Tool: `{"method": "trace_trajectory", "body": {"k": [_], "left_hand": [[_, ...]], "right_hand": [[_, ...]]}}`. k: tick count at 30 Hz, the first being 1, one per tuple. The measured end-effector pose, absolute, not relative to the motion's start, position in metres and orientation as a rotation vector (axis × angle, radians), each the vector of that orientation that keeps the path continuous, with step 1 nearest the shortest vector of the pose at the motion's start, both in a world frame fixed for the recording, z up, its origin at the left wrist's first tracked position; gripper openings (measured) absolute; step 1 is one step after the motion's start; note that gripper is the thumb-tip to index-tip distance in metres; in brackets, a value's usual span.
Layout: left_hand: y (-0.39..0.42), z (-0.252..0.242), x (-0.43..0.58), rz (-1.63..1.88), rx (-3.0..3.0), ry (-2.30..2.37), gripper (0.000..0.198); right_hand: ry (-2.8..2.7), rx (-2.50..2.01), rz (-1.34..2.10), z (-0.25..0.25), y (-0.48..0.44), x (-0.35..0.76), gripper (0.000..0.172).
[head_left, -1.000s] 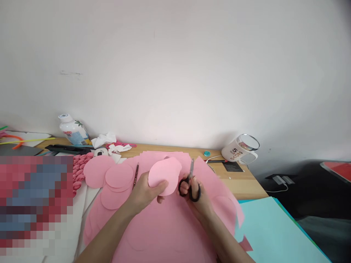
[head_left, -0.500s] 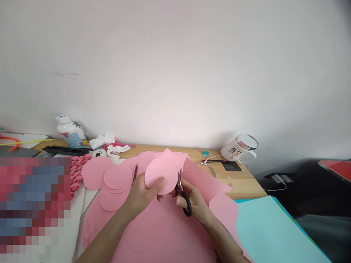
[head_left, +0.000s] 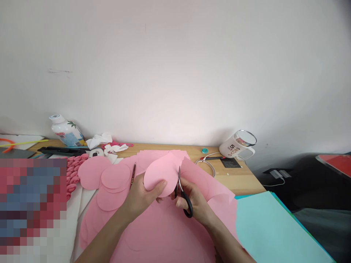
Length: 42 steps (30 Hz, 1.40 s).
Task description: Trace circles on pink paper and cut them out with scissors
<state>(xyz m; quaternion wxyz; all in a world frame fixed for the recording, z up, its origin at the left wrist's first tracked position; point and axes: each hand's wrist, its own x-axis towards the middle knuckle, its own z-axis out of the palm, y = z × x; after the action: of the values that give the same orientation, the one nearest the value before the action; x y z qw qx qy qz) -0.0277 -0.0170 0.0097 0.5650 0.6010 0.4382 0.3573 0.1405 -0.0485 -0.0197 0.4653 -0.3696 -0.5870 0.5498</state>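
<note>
My left hand [head_left: 146,191] pinches a pink paper piece [head_left: 160,175] with a mostly rounded outline, thumb on its face. Black-handled scissors [head_left: 187,204] are gripped in my right hand [head_left: 193,199], their blades upright at the right edge of that piece and nearly together. Beneath both hands lie large pink sheets [head_left: 167,233]. Several pink paper circles [head_left: 115,176] overlap to the left, and a dark pencil [head_left: 133,174] rests beside them. A loose pink sheet [head_left: 201,179] spreads out behind my right hand.
Light blue sheets [head_left: 268,226] lie at the right. Along the wall stand a white mug [head_left: 233,146] and a white bottle [head_left: 67,131], with crumpled tissue [head_left: 98,140], a cable [head_left: 210,166] and a black card [head_left: 230,163]. Pink braided yarn [head_left: 74,171] sits at the left.
The scissor blades have drawn closer together at the paper's edge. The held paper has tilted slightly. The view has shifted a little, and the loose pink sheet at the right has moved.
</note>
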Motion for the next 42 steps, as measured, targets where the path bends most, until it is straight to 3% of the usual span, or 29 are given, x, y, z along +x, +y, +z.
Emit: {"method": "trace_trajectory", "body": {"k": [42], "left_hand": [[-0.019, 0.011, -0.025, 0.884, 1.364, 1.119, 0.016]], "right_hand": [[-1.367, -0.927, 1.393, -0.032, -0.049, 0.137, 0.038]]}}
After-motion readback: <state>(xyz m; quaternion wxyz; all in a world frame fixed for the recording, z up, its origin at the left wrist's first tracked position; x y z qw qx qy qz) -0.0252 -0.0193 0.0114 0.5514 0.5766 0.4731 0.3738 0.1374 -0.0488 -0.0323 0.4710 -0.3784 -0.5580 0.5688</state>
